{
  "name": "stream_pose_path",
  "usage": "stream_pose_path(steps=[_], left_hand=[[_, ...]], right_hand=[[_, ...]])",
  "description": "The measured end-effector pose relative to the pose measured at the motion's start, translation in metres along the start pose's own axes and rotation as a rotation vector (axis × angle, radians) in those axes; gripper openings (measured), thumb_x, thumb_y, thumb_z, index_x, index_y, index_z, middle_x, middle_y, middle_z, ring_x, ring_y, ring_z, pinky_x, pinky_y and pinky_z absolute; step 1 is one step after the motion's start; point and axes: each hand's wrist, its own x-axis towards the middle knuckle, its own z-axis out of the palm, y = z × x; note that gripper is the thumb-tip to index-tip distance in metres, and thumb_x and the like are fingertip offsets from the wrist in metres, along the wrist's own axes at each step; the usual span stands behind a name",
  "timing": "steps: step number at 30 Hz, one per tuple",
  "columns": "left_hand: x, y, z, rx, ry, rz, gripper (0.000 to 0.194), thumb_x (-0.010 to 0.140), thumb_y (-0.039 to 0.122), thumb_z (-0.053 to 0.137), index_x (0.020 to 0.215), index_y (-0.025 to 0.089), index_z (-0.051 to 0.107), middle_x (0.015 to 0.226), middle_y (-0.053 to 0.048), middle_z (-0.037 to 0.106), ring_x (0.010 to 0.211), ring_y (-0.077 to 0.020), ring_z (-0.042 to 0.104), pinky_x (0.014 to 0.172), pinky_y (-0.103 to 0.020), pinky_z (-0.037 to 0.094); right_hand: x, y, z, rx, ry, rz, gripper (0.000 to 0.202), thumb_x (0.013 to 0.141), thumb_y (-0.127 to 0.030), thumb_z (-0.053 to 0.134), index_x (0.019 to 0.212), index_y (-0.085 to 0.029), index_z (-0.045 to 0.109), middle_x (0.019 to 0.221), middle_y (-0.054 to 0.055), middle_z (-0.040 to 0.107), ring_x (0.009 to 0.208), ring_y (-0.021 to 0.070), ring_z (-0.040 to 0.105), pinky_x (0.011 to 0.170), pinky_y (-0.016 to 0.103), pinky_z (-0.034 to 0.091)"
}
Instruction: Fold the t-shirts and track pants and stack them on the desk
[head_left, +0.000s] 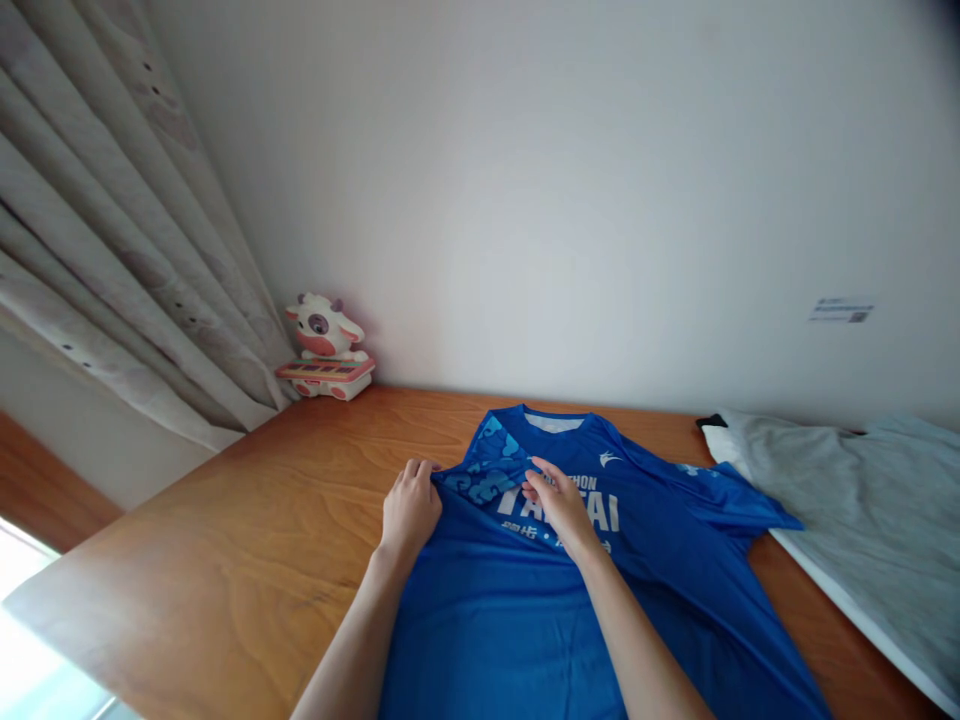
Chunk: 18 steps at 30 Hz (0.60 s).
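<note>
A blue T-shirt point(517, 620) with white lettering on its chest lies spread front side up, its collar toward the wall. Its left-hand sleeve point(491, 470), patterned in lighter blue, is folded inward over the chest. My left hand point(412, 505) is closed on the shirt's edge near the armpit of that sleeve. My right hand point(551, 495) pinches the sleeve's end above the lettering and covers part of the print. The other sleeve point(739, 495) stretches out to the right.
The shirt rests on a wooden tabletop point(247, 560). Grey and white folded clothes point(847, 500) lie at the right, close to the sleeve. A toy cow with a keyboard point(326, 350) stands at the back left, beside a curtain point(127, 220). A wall point(562, 200) rises behind.
</note>
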Motion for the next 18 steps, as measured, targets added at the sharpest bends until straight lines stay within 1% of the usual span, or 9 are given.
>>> stream_pose_path(steps=[1, 3, 6, 8, 11, 14, 16, 18], left_hand=[[0.0, 0.0, -0.002, 0.011, -0.013, -0.027, 0.037, 0.089, 0.007, 0.043, 0.114, 0.021, 0.066, 0.118, -0.008, 0.068, 0.108, -0.0242, 0.065, 0.09, -0.034, 0.052], [-0.001, 0.001, -0.005, 0.011, -0.006, -0.024, 0.034, 0.088, 0.009, 0.045, 0.11, 0.022, 0.068, 0.118, -0.008, 0.07, 0.109, -0.0266, 0.064, 0.094, -0.038, 0.05], [0.005, 0.009, -0.005, -0.067, 0.063, 0.059, 0.03, 0.09, 0.015, 0.047, 0.108, 0.022, 0.069, 0.121, -0.009, 0.07, 0.114, -0.0285, 0.062, 0.101, -0.043, 0.047], [0.017, 0.021, 0.0, -0.125, 0.022, 0.13, 0.033, 0.091, 0.015, 0.044, 0.113, 0.021, 0.068, 0.124, -0.01, 0.069, 0.119, -0.0274, 0.061, 0.106, -0.042, 0.045], [0.047, 0.043, 0.018, -0.16, -0.126, 0.235, 0.041, 0.092, 0.011, 0.04, 0.125, 0.017, 0.063, 0.13, -0.011, 0.068, 0.126, -0.0232, 0.06, 0.11, -0.036, 0.043], [0.078, 0.063, 0.04, -0.163, -0.231, 0.298, 0.044, 0.094, 0.013, 0.04, 0.133, 0.018, 0.06, 0.137, -0.009, 0.066, 0.129, -0.0196, 0.06, 0.11, -0.03, 0.044], [0.097, 0.072, 0.054, -0.146, -0.286, 0.311, 0.045, 0.096, 0.015, 0.04, 0.137, 0.017, 0.058, 0.142, -0.01, 0.063, 0.132, -0.0194, 0.058, 0.111, -0.03, 0.043], [0.111, 0.076, 0.067, -0.116, -0.326, 0.307, 0.046, 0.096, 0.018, 0.04, 0.138, 0.013, 0.057, 0.146, -0.014, 0.06, 0.137, -0.0208, 0.054, 0.115, -0.032, 0.04]], right_hand=[[-0.001, 0.0, 0.0, -0.024, -0.004, -0.011, 0.06, 0.081, -0.042, 0.072, 0.134, -0.015, 0.063, 0.09, 0.008, 0.079, 0.091, 0.0249, 0.076, 0.086, 0.035, 0.06], [-0.001, 0.002, 0.001, -0.075, -0.001, -0.039, 0.057, 0.08, -0.043, 0.072, 0.13, -0.017, 0.067, 0.092, 0.008, 0.079, 0.091, 0.0269, 0.076, 0.083, 0.037, 0.059], [0.0, 0.007, 0.002, -0.147, 0.026, -0.085, 0.051, 0.08, -0.047, 0.069, 0.123, -0.02, 0.071, 0.091, 0.009, 0.079, 0.086, 0.0301, 0.076, 0.075, 0.041, 0.059], [0.0, 0.008, 0.004, -0.186, 0.051, -0.122, 0.048, 0.08, -0.047, 0.066, 0.119, -0.02, 0.073, 0.09, 0.01, 0.079, 0.083, 0.0306, 0.076, 0.072, 0.041, 0.058], [0.0, 0.009, 0.006, -0.239, 0.086, -0.185, 0.045, 0.079, -0.045, 0.063, 0.115, -0.021, 0.074, 0.093, 0.01, 0.079, 0.083, 0.0296, 0.075, 0.073, 0.04, 0.058], [-0.001, 0.007, 0.009, -0.297, 0.116, -0.242, 0.046, 0.079, -0.043, 0.06, 0.116, -0.019, 0.073, 0.099, 0.012, 0.077, 0.082, 0.0285, 0.074, 0.076, 0.041, 0.058], [-0.002, 0.007, 0.011, -0.335, 0.133, -0.274, 0.048, 0.081, -0.04, 0.057, 0.12, -0.017, 0.071, 0.106, 0.014, 0.075, 0.08, 0.0274, 0.073, 0.076, 0.041, 0.057], [-0.001, 0.008, 0.014, -0.375, 0.137, -0.303, 0.048, 0.082, -0.037, 0.054, 0.122, -0.015, 0.07, 0.108, 0.016, 0.074, 0.078, 0.0266, 0.072, 0.077, 0.042, 0.057]])
